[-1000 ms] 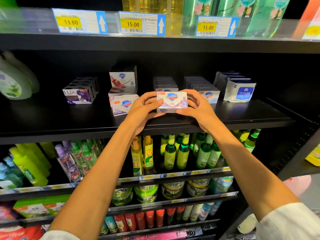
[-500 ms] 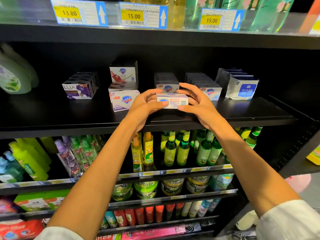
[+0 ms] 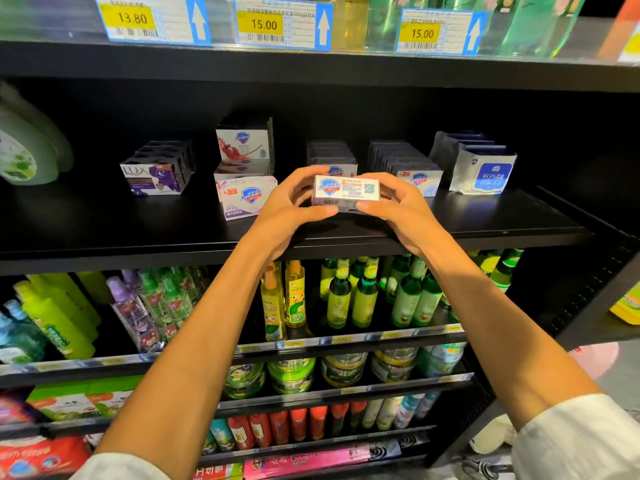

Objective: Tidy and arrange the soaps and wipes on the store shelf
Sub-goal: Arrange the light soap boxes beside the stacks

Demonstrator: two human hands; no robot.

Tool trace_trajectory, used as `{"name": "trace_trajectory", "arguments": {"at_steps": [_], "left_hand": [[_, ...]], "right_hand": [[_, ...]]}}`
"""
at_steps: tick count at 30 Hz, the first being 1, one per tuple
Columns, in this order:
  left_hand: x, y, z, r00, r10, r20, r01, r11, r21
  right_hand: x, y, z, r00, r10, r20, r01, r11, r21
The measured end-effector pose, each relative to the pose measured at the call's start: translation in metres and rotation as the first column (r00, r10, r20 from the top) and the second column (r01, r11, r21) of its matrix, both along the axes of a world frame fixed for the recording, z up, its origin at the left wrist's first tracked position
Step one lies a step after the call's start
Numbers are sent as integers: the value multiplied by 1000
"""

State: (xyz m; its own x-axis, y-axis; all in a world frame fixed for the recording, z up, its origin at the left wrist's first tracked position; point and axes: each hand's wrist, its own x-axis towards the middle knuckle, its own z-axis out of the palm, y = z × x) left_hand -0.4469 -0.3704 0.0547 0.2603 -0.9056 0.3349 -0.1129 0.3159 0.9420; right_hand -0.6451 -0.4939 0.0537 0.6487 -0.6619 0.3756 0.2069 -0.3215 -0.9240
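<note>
Both my hands are on one Safeguard soap box (image 3: 346,194), held just above the front part of the black shelf (image 3: 485,221), roughly centre. Left hand (image 3: 289,211) has its fingers (image 3: 304,174) curled over the top left end and the thumb under the bottom edge. Right hand (image 3: 398,209) mirrors it: fingers over the top right end, thumb under. So fingers on both sides are narrow, pinching the box by its ends. Box is turned with its printed back panel toward me: logo on the left, text and a code on the right. I can't tell if its bottom edge touches the shelf.

Directly behind the box is a row of Safeguard boxes (image 3: 332,157) running to the back of the shelf. Just right of that, a second Safeguard row (image 3: 408,164), front box partly hidden by my right hand. Further right, the wipes packs (image 3: 485,171) stand upright, white and blue, "99.9%" on the front one.

Left of my hands: a lavender Safeguard box (image 3: 247,199) sitting skewed at the front, touching a stack behind it, with a pomegranate Safeguard box (image 3: 244,145) upright on top. Further left, the purple Lux row (image 3: 156,171), well apart from the rest. Green bottle (image 3: 24,150) at the far left edge, blurred.

Price tags (image 3: 266,24) on the shelf above read 13.80, 15.00, 15.00. Lower shelves hold green bottles (image 3: 367,296) and tins.
</note>
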Motion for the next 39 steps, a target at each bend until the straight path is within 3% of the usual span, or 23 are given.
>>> {"name": "trace_trajectory", "arguments": {"at_steps": [5, 17, 27, 32, 39], "left_hand": [[-5, 1, 0, 997, 79, -24, -79, 997, 6], [-8, -1, 2, 994, 91, -61, -85, 992, 98], [0, 1, -3, 987, -4, 158, 6, 1000, -13], [0, -1, -5, 992, 62, 111, -59, 998, -26], [0, -2, -4, 1000, 11, 25, -12, 1000, 12]], "right_hand": [[0, 0, 2, 1000, 8, -22, -8, 1000, 19], [-1, -3, 2, 993, 59, -106, -62, 998, -27], [-1, -3, 2, 997, 24, -73, -22, 999, 29], [-1, -4, 2, 996, 55, -64, -54, 998, 27], [-1, -6, 1, 999, 22, -46, -22, 1000, 2]]}}
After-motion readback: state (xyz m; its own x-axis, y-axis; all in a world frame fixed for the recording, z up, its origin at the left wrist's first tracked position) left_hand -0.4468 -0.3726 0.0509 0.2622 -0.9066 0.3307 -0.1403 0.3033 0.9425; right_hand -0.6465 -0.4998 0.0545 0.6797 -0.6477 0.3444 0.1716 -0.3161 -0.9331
